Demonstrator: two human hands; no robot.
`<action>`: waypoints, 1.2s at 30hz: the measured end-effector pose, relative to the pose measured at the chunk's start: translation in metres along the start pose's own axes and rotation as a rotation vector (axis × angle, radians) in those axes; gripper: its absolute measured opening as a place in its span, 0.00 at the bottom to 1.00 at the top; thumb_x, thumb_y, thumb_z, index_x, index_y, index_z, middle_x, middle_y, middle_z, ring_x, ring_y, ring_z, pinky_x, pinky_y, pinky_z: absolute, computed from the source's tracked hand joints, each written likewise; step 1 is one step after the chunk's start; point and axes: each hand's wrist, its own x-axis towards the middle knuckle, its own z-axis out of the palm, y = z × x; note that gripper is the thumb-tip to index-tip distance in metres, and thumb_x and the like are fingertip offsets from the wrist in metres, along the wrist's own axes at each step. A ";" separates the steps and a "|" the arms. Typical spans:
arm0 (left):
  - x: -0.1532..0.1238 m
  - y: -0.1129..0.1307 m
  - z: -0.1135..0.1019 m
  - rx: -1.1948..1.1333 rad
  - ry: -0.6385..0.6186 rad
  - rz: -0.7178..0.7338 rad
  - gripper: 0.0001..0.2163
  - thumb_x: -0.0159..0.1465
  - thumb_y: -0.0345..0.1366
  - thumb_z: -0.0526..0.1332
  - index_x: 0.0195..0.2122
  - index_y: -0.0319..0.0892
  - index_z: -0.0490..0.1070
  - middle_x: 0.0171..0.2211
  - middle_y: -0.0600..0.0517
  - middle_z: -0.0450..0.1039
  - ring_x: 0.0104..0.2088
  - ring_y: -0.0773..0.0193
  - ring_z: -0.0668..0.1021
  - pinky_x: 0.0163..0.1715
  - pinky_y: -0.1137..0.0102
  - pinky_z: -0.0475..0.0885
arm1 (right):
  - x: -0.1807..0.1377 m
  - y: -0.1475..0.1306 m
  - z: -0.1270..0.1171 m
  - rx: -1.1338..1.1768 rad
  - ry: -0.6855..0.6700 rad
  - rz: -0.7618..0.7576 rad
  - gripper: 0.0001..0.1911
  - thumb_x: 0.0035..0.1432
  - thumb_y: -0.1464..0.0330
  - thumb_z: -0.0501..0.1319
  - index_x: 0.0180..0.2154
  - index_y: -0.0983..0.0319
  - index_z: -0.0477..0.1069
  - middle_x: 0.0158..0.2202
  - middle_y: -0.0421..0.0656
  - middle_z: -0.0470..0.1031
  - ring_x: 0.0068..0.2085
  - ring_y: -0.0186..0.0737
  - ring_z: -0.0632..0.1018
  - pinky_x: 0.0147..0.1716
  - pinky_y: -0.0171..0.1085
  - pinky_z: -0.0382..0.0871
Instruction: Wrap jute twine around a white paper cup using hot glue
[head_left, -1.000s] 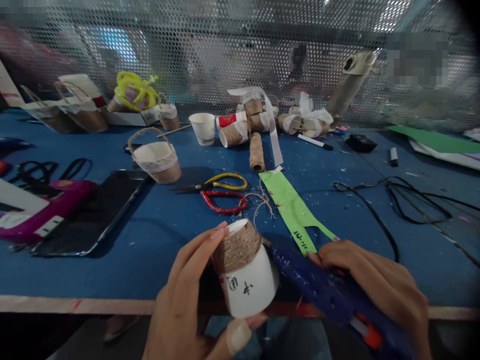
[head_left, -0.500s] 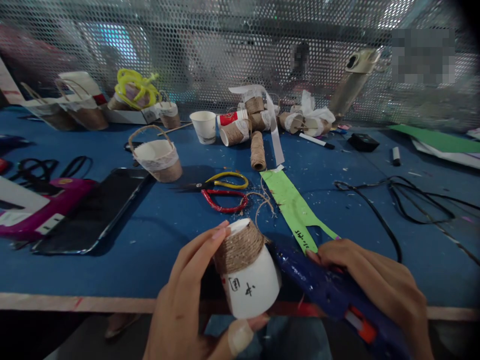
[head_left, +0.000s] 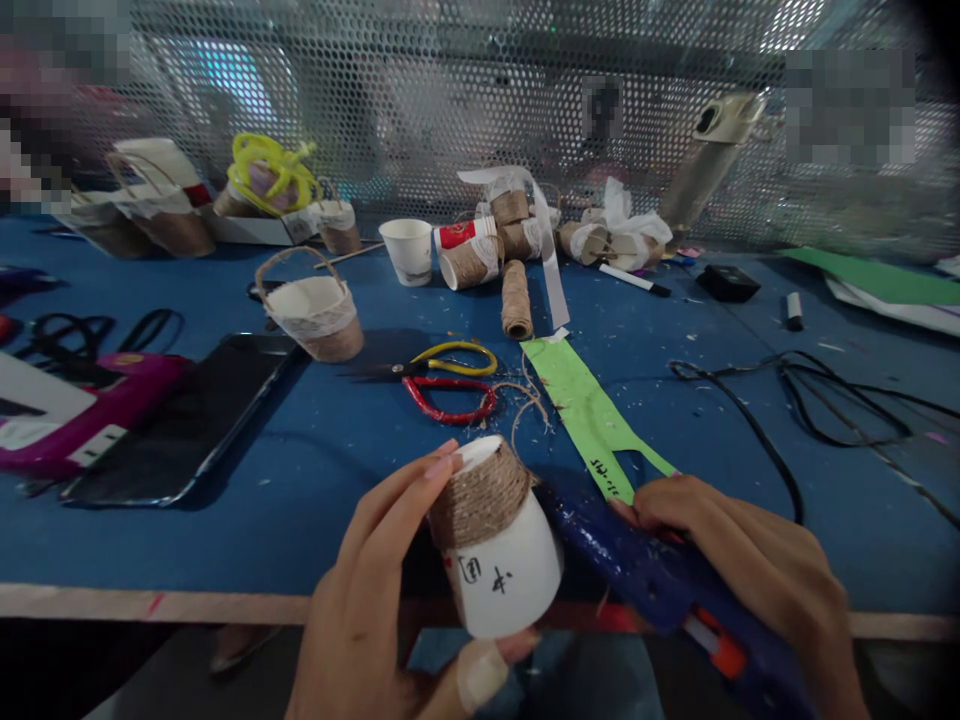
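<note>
My left hand [head_left: 375, 590] is closed around a white paper cup [head_left: 517, 580], tilted on its side near the table's front edge. Brown jute twine [head_left: 487, 495] is wound in rows round part of the cup. In my right hand [head_left: 742, 550] is a blue hot glue gun [head_left: 645, 570], its nozzle close to the edge of the twine. A thin strand of twine runs from the cup to a twine spool [head_left: 516, 300]. Scissors [head_left: 427, 375] with one yellow and one red handle lie just beyond the cup. A green paper strip [head_left: 585, 415] lies beside the glue gun.
A phone [head_left: 187, 420] and a purple-and-white device [head_left: 90, 415] lie at left. A handled cup basket [head_left: 315, 315] stands behind them. Several wrapped cups [head_left: 472, 262] line the back by a perforated metal screen [head_left: 420, 100]. A black cable [head_left: 750, 430] crosses the right side.
The cup, twine and glue gun keep nearly the same places. Only a very slight shift of the view and hands shows. At far left, blurred blocks now cover part of the background.
</note>
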 end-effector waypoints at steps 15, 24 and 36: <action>-0.002 0.004 0.007 -0.091 0.036 -0.015 0.41 0.69 0.43 0.76 0.79 0.64 0.60 0.74 0.49 0.71 0.70 0.43 0.81 0.43 0.69 0.92 | -0.009 0.006 0.010 -0.046 -0.016 -0.009 0.05 0.77 0.63 0.59 0.45 0.55 0.72 0.36 0.36 0.82 0.34 0.37 0.87 0.36 0.36 0.71; -0.004 0.006 0.012 -0.152 0.105 -0.053 0.38 0.68 0.43 0.76 0.77 0.63 0.65 0.73 0.49 0.74 0.68 0.42 0.82 0.39 0.70 0.92 | -0.009 0.006 0.008 -0.050 -0.033 0.003 0.03 0.75 0.65 0.60 0.45 0.55 0.71 0.36 0.35 0.81 0.34 0.37 0.86 0.35 0.36 0.69; -0.001 0.003 0.002 -0.115 0.006 -0.017 0.42 0.67 0.40 0.77 0.79 0.64 0.60 0.74 0.46 0.71 0.66 0.40 0.84 0.37 0.69 0.92 | -0.009 0.005 0.009 -0.047 -0.041 0.006 0.06 0.78 0.62 0.58 0.46 0.55 0.72 0.38 0.36 0.83 0.35 0.37 0.86 0.36 0.36 0.70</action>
